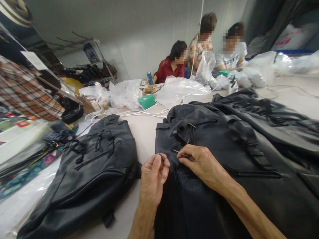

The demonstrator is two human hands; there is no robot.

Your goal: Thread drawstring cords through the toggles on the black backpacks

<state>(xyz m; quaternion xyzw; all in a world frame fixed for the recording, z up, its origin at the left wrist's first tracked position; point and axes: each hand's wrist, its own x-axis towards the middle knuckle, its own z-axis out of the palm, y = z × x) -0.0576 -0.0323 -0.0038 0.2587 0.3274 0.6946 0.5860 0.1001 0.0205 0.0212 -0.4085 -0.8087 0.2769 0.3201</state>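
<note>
My left hand [154, 172] is closed in a pinch on a small black piece [162, 158], too small to name for certain. A thin metal-tipped tool [181, 153] sticks out of the closed fingers of my right hand [199, 159], its tip pointing left toward the black piece and apart from it. Both hands are above a black leather-like backpack [211, 132] with zippers and straps, lying on the table. Another black backpack [99, 166] lies to the left of my left hand.
More black bags [279, 116] lie at the right. White cables [139, 113], clear plastic bags [127, 93] and a green box [146, 101] are across the table [146, 132]. Several people sit or stand behind it. At the left is a person in a plaid shirt [27, 89].
</note>
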